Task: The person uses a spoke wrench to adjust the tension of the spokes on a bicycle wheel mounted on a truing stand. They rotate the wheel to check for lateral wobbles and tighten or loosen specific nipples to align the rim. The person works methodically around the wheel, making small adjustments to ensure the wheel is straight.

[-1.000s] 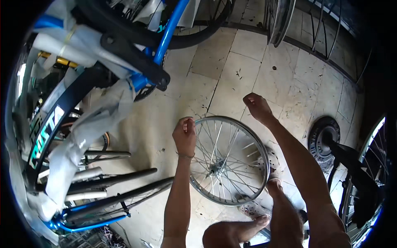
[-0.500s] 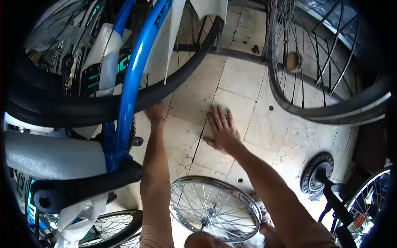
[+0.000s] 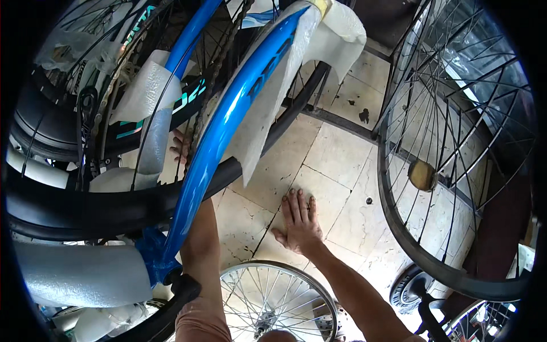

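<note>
Five o'clock: right hand (image 3: 300, 225) spread flat on floor (image 3: 333, 154). Ten o'clock: left hand (image 3: 181, 149) beyond black tyre (image 3: 122, 211), grip unclear; the tyre rolling could pinch it.

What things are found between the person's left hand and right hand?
In the head view, from the left hand to the right hand: a blue bicycle frame tube, a black bicycle tyre, then pale floor tiles.
</note>
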A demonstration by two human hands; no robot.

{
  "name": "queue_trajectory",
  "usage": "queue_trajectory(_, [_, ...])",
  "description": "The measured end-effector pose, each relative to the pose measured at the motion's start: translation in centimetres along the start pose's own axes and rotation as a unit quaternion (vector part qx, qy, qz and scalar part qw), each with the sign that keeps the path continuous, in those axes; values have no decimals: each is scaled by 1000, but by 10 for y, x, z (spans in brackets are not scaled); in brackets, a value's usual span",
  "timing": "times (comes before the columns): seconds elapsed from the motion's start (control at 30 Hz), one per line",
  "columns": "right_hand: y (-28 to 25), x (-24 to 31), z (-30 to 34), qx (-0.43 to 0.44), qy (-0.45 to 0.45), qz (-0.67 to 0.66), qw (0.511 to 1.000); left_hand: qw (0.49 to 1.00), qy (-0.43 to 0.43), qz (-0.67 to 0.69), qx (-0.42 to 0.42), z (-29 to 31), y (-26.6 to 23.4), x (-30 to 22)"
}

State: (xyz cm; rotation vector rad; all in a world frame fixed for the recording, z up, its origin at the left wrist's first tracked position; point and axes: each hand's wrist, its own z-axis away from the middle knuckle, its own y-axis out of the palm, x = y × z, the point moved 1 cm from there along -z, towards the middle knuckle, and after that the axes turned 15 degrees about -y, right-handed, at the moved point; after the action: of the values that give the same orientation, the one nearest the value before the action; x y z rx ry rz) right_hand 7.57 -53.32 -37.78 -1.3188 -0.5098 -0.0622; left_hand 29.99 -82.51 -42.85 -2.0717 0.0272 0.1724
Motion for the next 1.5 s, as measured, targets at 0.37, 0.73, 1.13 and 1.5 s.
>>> queue_trajectory(0.37, [-1, 2, -2, -33, -14, 16, 999, 999, -32, -3, -19, -8, 1, -11])
queue_trajectory(0.73, [1, -2, 0, -50, -25, 7, 998, 998, -56, 2, -32, -1, 0, -30])
queue_trajectory(1.13, [2, 4, -2, -51, 13, 4, 999, 985, 36, 1, 167, 109, -80, -109])
queue_trajectory(1.5, [-19, -13, 45, -74, 19, -168, 983, 950, 226, 1, 214, 199, -253, -87])
